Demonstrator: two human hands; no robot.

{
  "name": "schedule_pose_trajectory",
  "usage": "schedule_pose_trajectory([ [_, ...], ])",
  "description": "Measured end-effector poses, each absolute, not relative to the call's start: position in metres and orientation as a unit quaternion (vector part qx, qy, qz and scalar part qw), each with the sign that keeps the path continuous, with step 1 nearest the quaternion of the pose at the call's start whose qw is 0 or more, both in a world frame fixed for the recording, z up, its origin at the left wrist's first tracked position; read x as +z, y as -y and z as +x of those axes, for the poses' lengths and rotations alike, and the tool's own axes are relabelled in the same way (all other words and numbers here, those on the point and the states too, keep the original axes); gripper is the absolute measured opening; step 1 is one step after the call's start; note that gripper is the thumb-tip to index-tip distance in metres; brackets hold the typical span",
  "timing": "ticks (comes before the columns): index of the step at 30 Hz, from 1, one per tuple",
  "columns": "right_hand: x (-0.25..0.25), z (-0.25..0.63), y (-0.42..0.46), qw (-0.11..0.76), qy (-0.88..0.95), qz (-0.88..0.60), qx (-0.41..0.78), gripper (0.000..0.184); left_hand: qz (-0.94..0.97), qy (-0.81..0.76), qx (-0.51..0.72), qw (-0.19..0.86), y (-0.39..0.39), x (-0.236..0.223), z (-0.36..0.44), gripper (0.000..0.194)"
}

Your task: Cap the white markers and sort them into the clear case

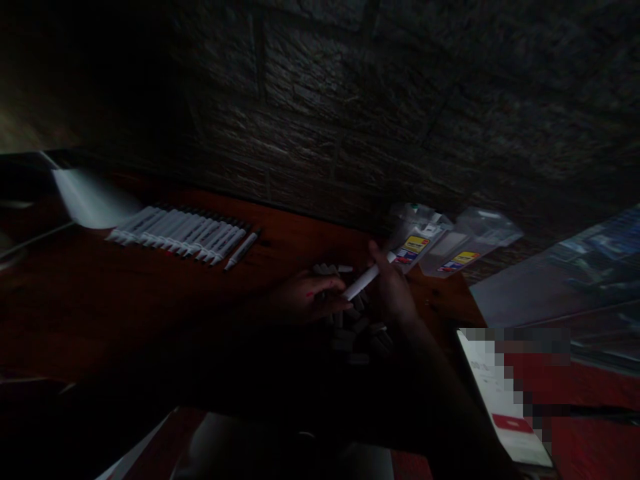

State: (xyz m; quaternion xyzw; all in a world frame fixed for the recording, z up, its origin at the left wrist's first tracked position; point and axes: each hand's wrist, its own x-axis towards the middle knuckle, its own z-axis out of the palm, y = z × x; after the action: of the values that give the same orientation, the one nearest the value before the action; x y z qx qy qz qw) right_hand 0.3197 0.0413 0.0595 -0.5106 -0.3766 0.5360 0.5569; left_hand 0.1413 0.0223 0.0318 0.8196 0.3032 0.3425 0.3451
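A white marker slants between my two hands over the wooden table. My left hand pinches its lower end between thumb and fingers, and a small red mark shows on that hand. Around the upper end close the fingers of my right hand. Below and between the hands lies a loose pile of small pale caps, dim and partly hidden by my hands. To the left, a row of white markers lies side by side, with one marker slightly apart at its right end.
Two clear plastic boxes with yellow and blue labels stand at the back right by the brick wall. A white sheet stands behind the marker row. At the lower right is a white printed booklet or box. The light is very low.
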Motion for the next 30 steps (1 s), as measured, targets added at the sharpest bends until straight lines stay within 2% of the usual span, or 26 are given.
schedule_pose_trajectory([
  [3,0.069,0.318,-0.041,0.608,0.281,-0.406,0.622,0.028,0.823,-0.323,0.350,0.310,-0.024,0.027,0.143,0.026],
  [6,0.078,0.320,-0.038,0.619,0.268,-0.306,0.672,0.023,0.829,-0.315,0.377,0.266,-0.026,0.022,0.145,0.027],
  [11,0.082,0.325,-0.035,0.610,0.357,-0.310,0.636,0.055,0.843,-0.291,0.401,0.209,-0.025,0.016,0.148,0.024],
  [14,0.080,0.323,-0.034,0.598,0.387,-0.333,0.618,0.062,0.835,-0.300,0.413,0.206,-0.023,0.015,0.150,0.024],
  [19,0.077,0.316,-0.035,0.599,0.382,-0.327,0.623,0.052,0.819,-0.276,0.423,0.273,-0.021,0.022,0.148,0.035],
  [25,0.074,0.315,-0.038,0.613,0.358,-0.321,0.627,0.018,0.814,-0.264,0.414,0.311,-0.017,0.025,0.151,0.038],
  [28,0.075,0.320,-0.038,0.629,0.364,-0.321,0.607,0.022,0.802,-0.299,0.411,0.313,-0.016,0.023,0.152,0.032],
  [30,0.076,0.323,-0.038,0.626,0.366,-0.334,0.602,0.037,0.814,-0.296,0.388,0.313,-0.016,0.023,0.152,0.025],
])
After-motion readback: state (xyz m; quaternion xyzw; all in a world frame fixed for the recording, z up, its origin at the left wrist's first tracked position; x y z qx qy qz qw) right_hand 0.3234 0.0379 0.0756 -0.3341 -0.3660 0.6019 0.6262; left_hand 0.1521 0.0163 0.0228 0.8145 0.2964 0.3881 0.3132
